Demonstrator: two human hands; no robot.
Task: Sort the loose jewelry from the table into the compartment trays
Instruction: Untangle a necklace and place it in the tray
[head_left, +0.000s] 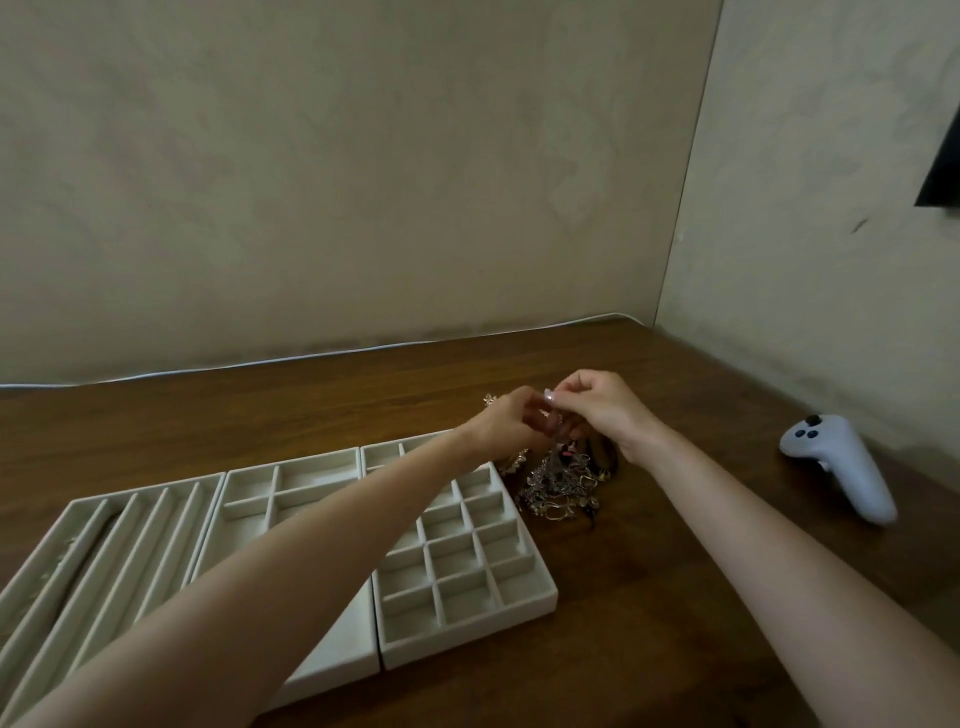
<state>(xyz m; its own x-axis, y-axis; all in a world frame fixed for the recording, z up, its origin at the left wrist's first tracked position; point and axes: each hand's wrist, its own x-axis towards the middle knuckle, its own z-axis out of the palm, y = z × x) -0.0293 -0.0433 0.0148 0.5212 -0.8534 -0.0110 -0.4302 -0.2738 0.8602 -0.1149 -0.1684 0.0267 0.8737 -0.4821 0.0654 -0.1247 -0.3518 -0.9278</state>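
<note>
Sorting looks barely begun: the pale grey compartment trays (467, 642) seem nearly bare (leftmost slots unclear). Fingers (563, 399) of left hand (511, 423) and right hand (597, 410) pinch a thin chain strand (559, 446). Just below them, the tangled gold-and-silver jewelry heap (561, 488) lies on the brown wooden counter (649, 571).

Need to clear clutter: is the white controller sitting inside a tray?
No, the controller lies on the wooden table right of the jewelry pile, apart from the trays.

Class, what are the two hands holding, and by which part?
The left hand and right hand pinch what looks like a thin chain by its top end; the rest hangs into the jewelry pile.
</note>
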